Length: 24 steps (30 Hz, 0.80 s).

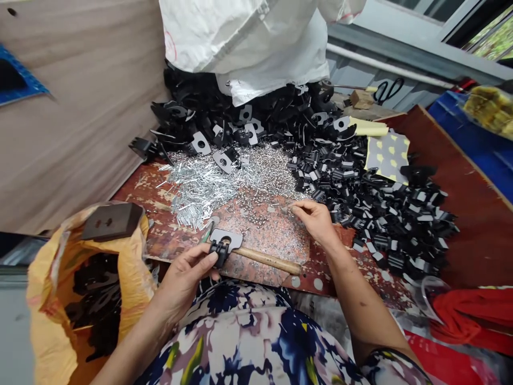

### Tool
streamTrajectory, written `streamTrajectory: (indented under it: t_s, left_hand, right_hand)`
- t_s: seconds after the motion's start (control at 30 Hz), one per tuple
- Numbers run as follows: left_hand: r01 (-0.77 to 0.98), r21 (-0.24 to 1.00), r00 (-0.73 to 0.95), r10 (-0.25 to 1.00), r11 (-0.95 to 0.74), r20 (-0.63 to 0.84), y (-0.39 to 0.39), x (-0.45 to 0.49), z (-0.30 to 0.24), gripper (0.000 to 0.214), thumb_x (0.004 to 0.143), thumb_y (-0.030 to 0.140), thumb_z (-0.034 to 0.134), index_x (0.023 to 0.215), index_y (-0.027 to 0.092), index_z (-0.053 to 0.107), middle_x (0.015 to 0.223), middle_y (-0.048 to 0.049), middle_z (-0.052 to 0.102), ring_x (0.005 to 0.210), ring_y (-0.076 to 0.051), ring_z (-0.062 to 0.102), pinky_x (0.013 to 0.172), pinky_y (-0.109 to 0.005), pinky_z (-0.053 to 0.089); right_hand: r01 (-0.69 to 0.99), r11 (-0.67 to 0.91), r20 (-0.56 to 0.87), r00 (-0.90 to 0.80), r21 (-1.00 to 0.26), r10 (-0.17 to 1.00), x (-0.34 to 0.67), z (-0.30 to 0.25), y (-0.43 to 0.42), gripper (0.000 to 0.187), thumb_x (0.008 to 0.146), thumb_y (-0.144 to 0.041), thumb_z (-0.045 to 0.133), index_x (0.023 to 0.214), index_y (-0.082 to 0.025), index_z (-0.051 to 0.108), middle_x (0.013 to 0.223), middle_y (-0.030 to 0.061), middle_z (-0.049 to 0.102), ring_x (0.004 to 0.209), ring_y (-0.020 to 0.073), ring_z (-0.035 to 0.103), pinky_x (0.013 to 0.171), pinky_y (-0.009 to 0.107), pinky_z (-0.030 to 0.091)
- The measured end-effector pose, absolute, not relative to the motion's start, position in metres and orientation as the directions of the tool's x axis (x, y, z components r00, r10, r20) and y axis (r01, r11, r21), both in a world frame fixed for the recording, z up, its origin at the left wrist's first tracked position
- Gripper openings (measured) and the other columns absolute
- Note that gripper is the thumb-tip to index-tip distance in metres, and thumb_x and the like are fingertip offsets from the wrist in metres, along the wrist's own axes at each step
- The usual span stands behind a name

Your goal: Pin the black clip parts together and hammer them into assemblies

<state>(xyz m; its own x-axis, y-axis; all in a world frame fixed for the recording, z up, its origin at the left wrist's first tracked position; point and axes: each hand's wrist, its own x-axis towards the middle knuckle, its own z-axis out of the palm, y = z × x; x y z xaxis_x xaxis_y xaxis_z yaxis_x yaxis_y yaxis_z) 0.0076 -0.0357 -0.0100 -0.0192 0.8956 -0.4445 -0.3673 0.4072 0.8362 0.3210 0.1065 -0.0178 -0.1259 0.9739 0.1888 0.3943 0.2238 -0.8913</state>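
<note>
My left hand (pixel 192 272) is closed on a black plastic clip (pixel 219 252) near the table's front edge, thumb and fingers on its two sides. A flat grey plate (pixel 236 239) with a round hole sticks up from the clip. Behind it lies a hammer's wooden handle (pixel 268 260). My right hand (pixel 315 218) is pinched at the near edge of a heap of tiny shiny metal parts (pixel 272 170); what sits between its fingertips is too small to make out. Left of that heap is a pile of thin silvery pins (pixel 200 192).
Small black clip pieces (pixel 385 219) are heaped on the right. Larger black parts with grey plates (pixel 200 143) lie at the back, under a white sack (pixel 248 37). A yellow sack (pixel 48 299) holding black parts stands at the left, a dark block (pixel 114 220) on its rim.
</note>
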Motion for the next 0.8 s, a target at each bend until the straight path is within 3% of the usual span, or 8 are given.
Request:
streamTrajectory:
  t_s: [0.07, 0.13, 0.2, 0.23, 0.4, 0.57, 0.8]
  left_hand:
    - [-0.361, 0.835, -0.019, 0.892, 0.416, -0.452, -0.035, 0.008, -0.01, 0.036, 0.063, 0.047, 0.094, 0.077, 0.018, 0.077, 0.08, 0.0011, 0.066, 0.055, -0.008, 0.059, 0.056, -0.017, 0.048]
    - [-0.357, 0.834, -0.018, 0.89, 0.42, -0.455, -0.035, 0.008, -0.009, 0.037, 0.063, 0.047, 0.095, 0.076, 0.018, 0.076, 0.079, 0.0015, 0.066, 0.055, -0.008, 0.059, 0.056, -0.017, 0.048]
    - [-0.357, 0.838, -0.017, 0.894, 0.413, -0.448, -0.034, 0.008, -0.008, 0.037, 0.063, 0.047, 0.094, 0.075, 0.018, 0.076, 0.077, 0.0019, 0.065, 0.054, -0.007, 0.059, 0.056, -0.017, 0.047]
    - [-0.356, 0.84, -0.017, 0.896, 0.409, -0.443, -0.034, 0.008, -0.008, 0.037, 0.063, 0.047, 0.094, 0.074, 0.018, 0.076, 0.076, 0.002, 0.065, 0.054, -0.007, 0.059, 0.056, -0.017, 0.047]
    - [-0.352, 0.849, -0.018, 0.904, 0.395, -0.428, -0.035, 0.008, -0.012, 0.034, 0.065, 0.046, 0.093, 0.074, 0.018, 0.076, 0.078, 0.0014, 0.066, 0.056, -0.008, 0.059, 0.057, -0.018, 0.048]
    - [-0.354, 0.851, -0.034, 0.904, 0.388, -0.426, -0.038, 0.008, -0.013, 0.034, 0.066, 0.047, 0.092, 0.076, 0.018, 0.076, 0.079, 0.0004, 0.065, 0.058, -0.01, 0.058, 0.058, -0.02, 0.049]
    - [-0.304, 0.882, -0.037, 0.92, 0.361, -0.39, -0.037, 0.008, -0.014, 0.031, 0.071, 0.046, 0.088, 0.078, 0.019, 0.075, 0.081, 0.0001, 0.065, 0.06, -0.011, 0.057, 0.058, -0.021, 0.049]
  right_hand:
    - [0.517, 0.271, 0.24, -0.129, -0.812, 0.962, 0.323, -0.017, 0.104, 0.016, 0.088, -0.034, 0.068, 0.09, -0.023, 0.079, 0.092, 0.0052, 0.074, 0.092, 0.0222, 0.068, 0.088, 0.039, 0.053]
    - [0.705, 0.321, 0.319, -0.142, -0.632, 0.937, 0.323, -0.013, 0.104, 0.016, 0.092, -0.029, 0.064, 0.093, -0.024, 0.08, 0.099, 0.0072, 0.073, 0.099, 0.0245, 0.066, 0.092, 0.041, 0.051]
    - [0.801, 0.359, 0.341, -0.206, -0.479, 0.917, 0.318, -0.01, 0.106, 0.019, 0.094, -0.025, 0.061, 0.095, -0.025, 0.079, 0.099, 0.0067, 0.074, 0.097, 0.024, 0.066, 0.091, 0.04, 0.05]
    - [0.8, 0.38, 0.327, -0.245, -0.463, 0.913, 0.314, -0.01, 0.108, 0.019, 0.095, -0.023, 0.06, 0.096, -0.025, 0.079, 0.096, 0.0059, 0.075, 0.093, 0.0231, 0.067, 0.088, 0.039, 0.05]
    - [0.739, 0.462, 0.301, -0.353, -0.491, 0.886, 0.284, -0.015, 0.124, 0.017, 0.095, -0.02, 0.06, 0.1, -0.024, 0.076, 0.094, 0.0058, 0.072, 0.091, 0.0226, 0.063, 0.088, 0.037, 0.047]
    - [0.68, 0.445, 0.282, -0.345, -0.582, 0.895, 0.273, -0.018, 0.131, 0.008, 0.084, -0.014, 0.066, 0.081, -0.022, 0.067, 0.091, 0.0058, 0.065, 0.093, 0.0239, 0.056, 0.088, 0.038, 0.044]
    - [0.541, 0.353, 0.246, -0.261, -0.764, 0.933, 0.292, -0.005, 0.118, 0.014, 0.096, -0.025, 0.051, 0.089, -0.021, 0.063, 0.077, 0.0006, 0.067, 0.067, 0.0157, 0.062, 0.066, 0.03, 0.05]
